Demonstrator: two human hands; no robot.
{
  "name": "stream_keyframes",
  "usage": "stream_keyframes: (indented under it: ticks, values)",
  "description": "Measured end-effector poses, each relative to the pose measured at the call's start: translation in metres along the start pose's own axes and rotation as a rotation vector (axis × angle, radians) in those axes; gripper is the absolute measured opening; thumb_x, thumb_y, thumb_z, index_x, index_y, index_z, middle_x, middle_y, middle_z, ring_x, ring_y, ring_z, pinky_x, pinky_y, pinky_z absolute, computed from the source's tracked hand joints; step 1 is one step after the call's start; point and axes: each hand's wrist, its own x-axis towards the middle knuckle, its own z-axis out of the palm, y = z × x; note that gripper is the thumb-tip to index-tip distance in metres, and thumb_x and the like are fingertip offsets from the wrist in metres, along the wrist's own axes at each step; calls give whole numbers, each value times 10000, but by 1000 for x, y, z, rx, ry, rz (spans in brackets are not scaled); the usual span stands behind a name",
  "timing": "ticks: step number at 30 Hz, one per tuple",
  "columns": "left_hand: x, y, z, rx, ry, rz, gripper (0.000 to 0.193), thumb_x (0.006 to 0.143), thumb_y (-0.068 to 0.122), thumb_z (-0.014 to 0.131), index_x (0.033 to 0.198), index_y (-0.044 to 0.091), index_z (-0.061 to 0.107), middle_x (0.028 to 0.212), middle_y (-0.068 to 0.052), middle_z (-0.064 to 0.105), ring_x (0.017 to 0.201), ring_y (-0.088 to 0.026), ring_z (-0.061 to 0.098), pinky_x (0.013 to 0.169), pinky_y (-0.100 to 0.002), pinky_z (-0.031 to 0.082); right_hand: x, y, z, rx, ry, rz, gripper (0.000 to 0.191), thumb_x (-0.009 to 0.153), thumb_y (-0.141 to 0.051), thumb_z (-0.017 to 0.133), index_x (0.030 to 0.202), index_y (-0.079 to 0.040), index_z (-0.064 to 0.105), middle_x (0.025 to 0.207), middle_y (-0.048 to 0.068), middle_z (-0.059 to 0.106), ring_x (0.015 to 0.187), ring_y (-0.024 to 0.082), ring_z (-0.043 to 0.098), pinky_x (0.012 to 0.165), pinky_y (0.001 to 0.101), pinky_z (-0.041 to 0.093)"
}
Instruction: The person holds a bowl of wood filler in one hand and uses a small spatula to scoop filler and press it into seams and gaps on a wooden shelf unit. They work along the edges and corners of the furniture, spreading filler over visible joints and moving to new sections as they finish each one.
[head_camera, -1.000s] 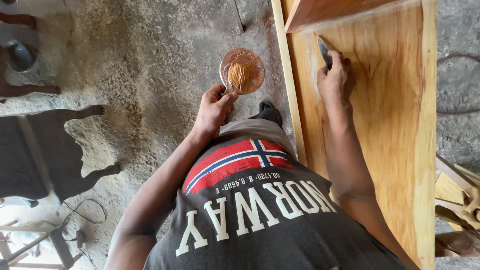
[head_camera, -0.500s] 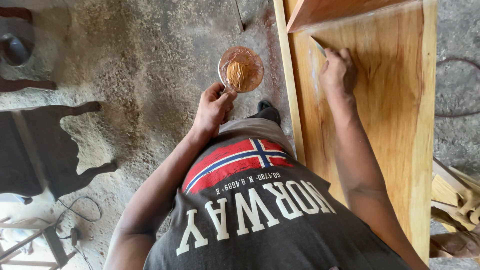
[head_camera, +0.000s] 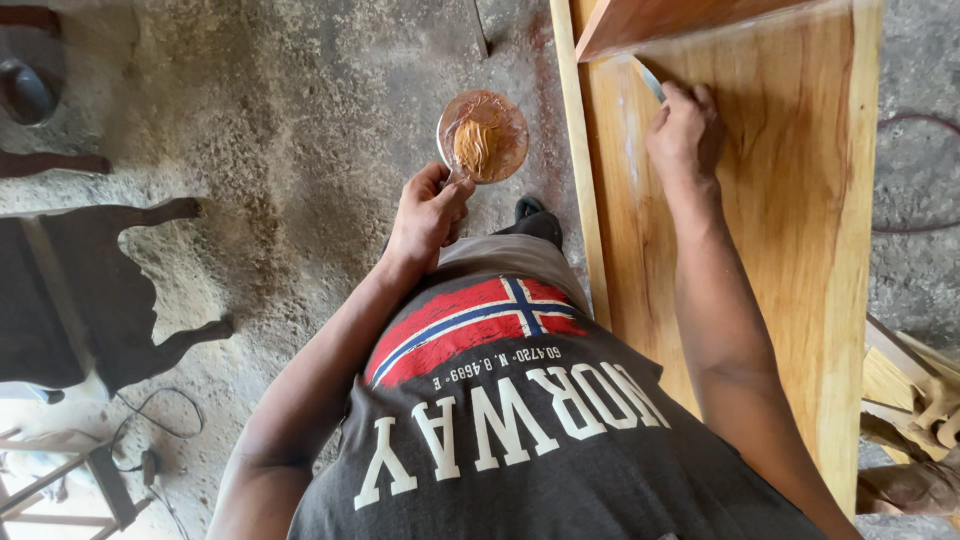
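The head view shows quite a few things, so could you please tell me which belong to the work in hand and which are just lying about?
In use:
left hand holding round lid of tan filler
right hand pressing a thin blade against the wooden panel

Lying about:
dark carved furniture piece
cable
wood offcuts

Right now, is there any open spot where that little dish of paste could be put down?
The concrete floor is bare between the dark carved furniture piece and the wooden panel. The panel's face beyond the right hand is open too. Crowded: wood offcuts at right, cables lower left. The left hand holds the dish.
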Motion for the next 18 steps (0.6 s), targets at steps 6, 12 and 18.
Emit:
stream_keyframes:
  ticks: [6, 12, 18]
  values:
    - [-1, 3, 3, 20, 3, -5, 123, 956, 130, 645, 1009, 53, 563, 620, 51, 428, 461, -45, 343, 384, -251, 252, -15, -21, -17, 84, -60, -35, 173, 968, -69, 678, 1123, -74, 756, 1023, 214, 654, 887, 424, 658, 740, 504, 538]
    - [-2, 3, 3, 79, 15, 49, 83, 950, 105, 588, 1006, 52, 558, 626, 29, 465, 478, -58, 381, 406, -258, 292, -67, -100, -82, 307, -49, -146, 241, 972, 30, 686, 1198, -30, 750, 1012, 166, 637, 874, 344, 656, 744, 416, 528]
    - [7, -3, 7, 177, -20, 87, 143, 906, 54, 563, 1048, 39, 568, 678, 10, 530, 519, -62, 448, 440, -251, 348, -75, -154, -109, 404, -39, -294, 327, 922, 48, 697, 1226, -59, 751, 1004, 123, 634, 912, 304, 655, 773, 401, 548]
